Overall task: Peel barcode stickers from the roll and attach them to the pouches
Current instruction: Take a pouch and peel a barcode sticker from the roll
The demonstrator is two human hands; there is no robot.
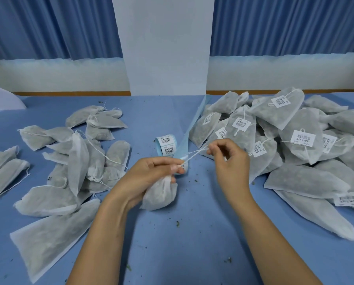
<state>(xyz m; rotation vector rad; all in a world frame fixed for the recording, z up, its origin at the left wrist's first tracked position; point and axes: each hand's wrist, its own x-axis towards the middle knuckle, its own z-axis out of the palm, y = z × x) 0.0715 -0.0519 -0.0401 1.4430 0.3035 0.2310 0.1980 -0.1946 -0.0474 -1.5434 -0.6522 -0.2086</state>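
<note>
Hands, two: left hand (pixel 151 173) curled round the neck of the held pouch (pixel 159 194), one, just above the table's middle, with a sticker (pixel 181 167) partly showing at the fingertips; right hand (pixel 227 159) pinching that pouch's cord (pixel 194 154), one, drawn taut between the hands. Roll (pixel 165 146), one, upright just behind the hands, two barcode stickers facing the camera; pale blue strip (pixel 192 124), one, trailing from it towards the pillar. Left heap (pixel 77 161): about fifteen pouches, no stickers showing. Right heap (pixel 295 140): too overlapped to count, eight stickers visible. Table (pixel 192 233): blue cover, scattered dark crumbs (pixel 178 224). Room: blue curtains (pixel 48 27), two spans; white pillar (pixel 165 48), one, between them; white wall (pixel 58 77) beneath.
</note>
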